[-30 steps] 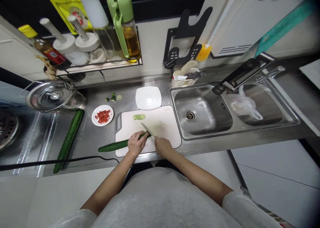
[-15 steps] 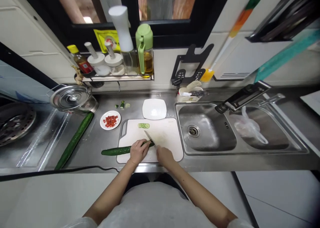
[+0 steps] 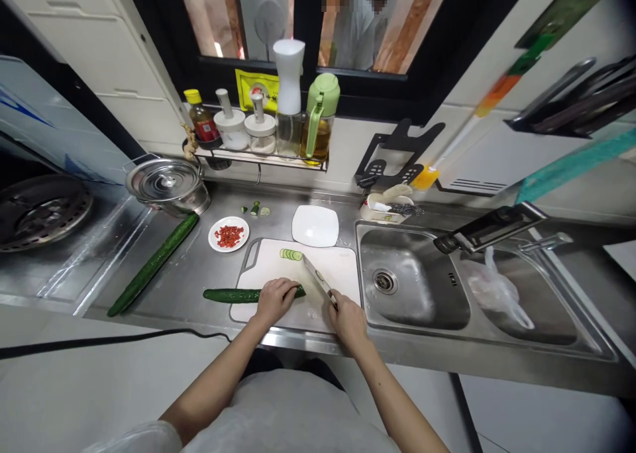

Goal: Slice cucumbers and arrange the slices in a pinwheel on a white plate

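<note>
My left hand (image 3: 273, 301) is closed over a long green cucumber (image 3: 231, 296), which lies across the white cutting board (image 3: 263, 267) and sticks out past its left edge. In my right hand (image 3: 348, 317) is a kitchen knife (image 3: 318, 277), gripped by its handle. The blade slants up and left, apart from the cucumber's cut end, with its tip close to the slices. Several overlapping cucumber slices (image 3: 291, 254) lie near the board's far edge. Behind the board sits a white square plate (image 3: 315, 226).
Chopped red pieces fill a small white plate (image 3: 240, 242). A second cucumber (image 3: 154, 263) lies at left by a lidded steel pot (image 3: 169, 181). To the right is a double sink (image 3: 412, 287) with a plastic bag (image 3: 491, 284). Bottles stand on a wall rack (image 3: 268, 155).
The knife has moved right, away from the cucumber's cut end, with my right hand. My left hand stays on the cucumber. The camera view has shifted and tilted.
</note>
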